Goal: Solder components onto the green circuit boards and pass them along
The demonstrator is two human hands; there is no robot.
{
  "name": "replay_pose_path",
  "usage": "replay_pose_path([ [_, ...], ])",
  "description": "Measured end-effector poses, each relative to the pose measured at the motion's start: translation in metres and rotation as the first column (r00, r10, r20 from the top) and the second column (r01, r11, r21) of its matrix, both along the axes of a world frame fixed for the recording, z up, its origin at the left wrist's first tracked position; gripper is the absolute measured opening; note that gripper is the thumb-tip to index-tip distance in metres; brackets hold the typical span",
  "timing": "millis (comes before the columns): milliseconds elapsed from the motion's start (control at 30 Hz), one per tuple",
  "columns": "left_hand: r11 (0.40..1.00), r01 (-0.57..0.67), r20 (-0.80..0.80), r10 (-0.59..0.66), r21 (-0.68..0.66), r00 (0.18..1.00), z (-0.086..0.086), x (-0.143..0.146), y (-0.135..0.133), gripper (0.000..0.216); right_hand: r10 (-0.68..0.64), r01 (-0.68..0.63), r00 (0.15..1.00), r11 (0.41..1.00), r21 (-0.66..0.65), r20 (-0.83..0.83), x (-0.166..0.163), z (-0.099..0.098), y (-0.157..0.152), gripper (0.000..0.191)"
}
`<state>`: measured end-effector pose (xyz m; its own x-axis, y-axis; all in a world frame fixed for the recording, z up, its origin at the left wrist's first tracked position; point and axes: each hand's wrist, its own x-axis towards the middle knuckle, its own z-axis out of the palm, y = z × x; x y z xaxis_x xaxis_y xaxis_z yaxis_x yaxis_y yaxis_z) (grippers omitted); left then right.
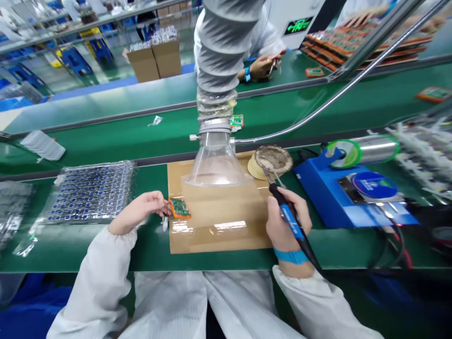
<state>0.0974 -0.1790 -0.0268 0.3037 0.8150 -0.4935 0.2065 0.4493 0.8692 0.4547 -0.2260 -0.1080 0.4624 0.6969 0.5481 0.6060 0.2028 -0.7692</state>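
Now my left hand [139, 212] pinches the circuit board [180, 207] at its fingertips; right hand [286, 219] fist-grips the soldering iron [287, 217], tip pointing away, well right of the board.

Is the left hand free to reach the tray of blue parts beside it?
Probably not yet: the left hand pinches a small circuit board, though the tray of blue parts lies close, nothing between.

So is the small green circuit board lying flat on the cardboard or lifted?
Lifted: the left hand holds the circuit board tilted at the cardboard mat's edge.
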Motion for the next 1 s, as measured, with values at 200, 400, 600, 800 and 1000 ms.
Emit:
replay_pose_path([
  [200, 0.767, -0.400, -0.069, 0.497, 0.501, 0.865, -0.009, 0.001, 0.058, 0.020, -0.039, 0.042, 0.997, 0.998, 0.043, -0.072, -0.017, -0.001, -0.023, 0.027],
  [400, 0.742, 0.101, -0.490, 0.327, 0.663, 0.808, -0.037, 0.025, 0.015, 0.028, 0.069, -0.070, 0.993, 0.998, 0.000, -0.092, -0.028, -0.010, -0.046, 0.025],
  [600, 0.715, 0.118, -0.532, 0.389, 0.689, 0.752, -0.042, 0.006, -0.062, 0.031, 0.040, -0.064, 0.974, 0.993, -0.102, -0.221, -0.039, -0.007, -0.044, 0.031],
  [800, 0.669, -0.140, -0.585, 0.718, 0.730, 0.377, -0.020, -0.095, -0.071, 0.054, 0.135, -0.181, 0.956, 0.970, -0.164, -0.260, -0.052, 0.004, -0.038, 0.033],
  [1000, 0.798, 0.083, -0.797, 0.580, 0.598, 0.169, -0.014, -0.155, -0.046, 0.026, 0.200, -0.226, 0.964, 0.965, -0.136, -0.177, -0.046, -0.005, -0.042, 0.023],
])
